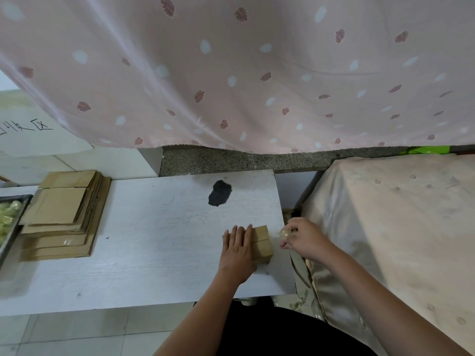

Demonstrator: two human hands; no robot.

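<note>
A small brown cardboard box (262, 243) stands near the right edge of the white table (159, 242). My left hand (237, 249) lies flat against the box's left side, fingers straight and pointing away from me. My right hand (303, 238) hovers just right of the box, over the table's edge, its fingers curled round a small roll of clear tape (284, 234). A thin strip of tape seems to run from the roll toward the box.
A stack of flattened cardboard boxes (64, 214) lies at the table's left. A metal tray (10, 222) with pale green items sits at the far left. A black patch (219, 193) marks the tabletop. A cloth-covered surface (401, 227) stands right; a pink curtain (231, 73) hangs behind.
</note>
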